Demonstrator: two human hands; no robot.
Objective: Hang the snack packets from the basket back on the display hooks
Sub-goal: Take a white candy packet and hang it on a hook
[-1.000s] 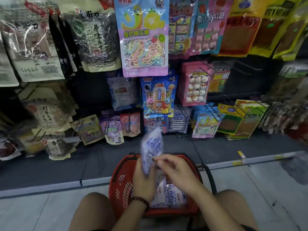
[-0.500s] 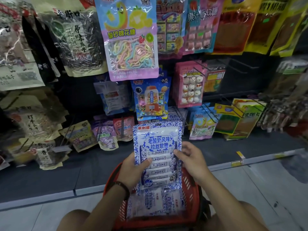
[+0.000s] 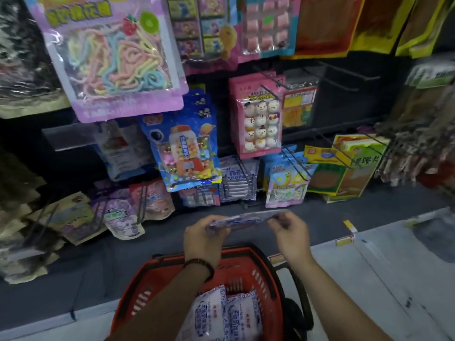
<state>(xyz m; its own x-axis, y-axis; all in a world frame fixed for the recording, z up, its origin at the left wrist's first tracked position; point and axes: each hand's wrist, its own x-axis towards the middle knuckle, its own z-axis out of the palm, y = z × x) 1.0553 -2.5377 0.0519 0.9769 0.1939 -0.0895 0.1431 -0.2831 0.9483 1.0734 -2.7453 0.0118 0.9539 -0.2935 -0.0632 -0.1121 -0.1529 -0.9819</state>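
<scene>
A blue-and-white snack packet (image 3: 246, 219) is held nearly flat and edge-on above the red basket (image 3: 157, 279), in front of the bottom row of hooks. My left hand (image 3: 204, 239) grips its left end and my right hand (image 3: 289, 236) pinches its right end. More packets of the same kind (image 3: 221, 313) lie in the basket. Matching blue-and-white packets (image 3: 237, 179) hang on a low hook straight beyond the held one.
The display wall is crowded with hanging packets: a pastel candy bag (image 3: 115, 57) upper left, a blue gumball packet (image 3: 184, 148), a pink snowman box (image 3: 258, 116), green boxes (image 3: 349, 173) at right. Bare hooks (image 3: 344, 75) stick out upper right. A dark base ledge (image 3: 73, 267) runs along the floor.
The packet was lifted from the basket, faced me upright, and is now tipped flat and carried forward toward the low hooks. The view has moved closer to the display.
</scene>
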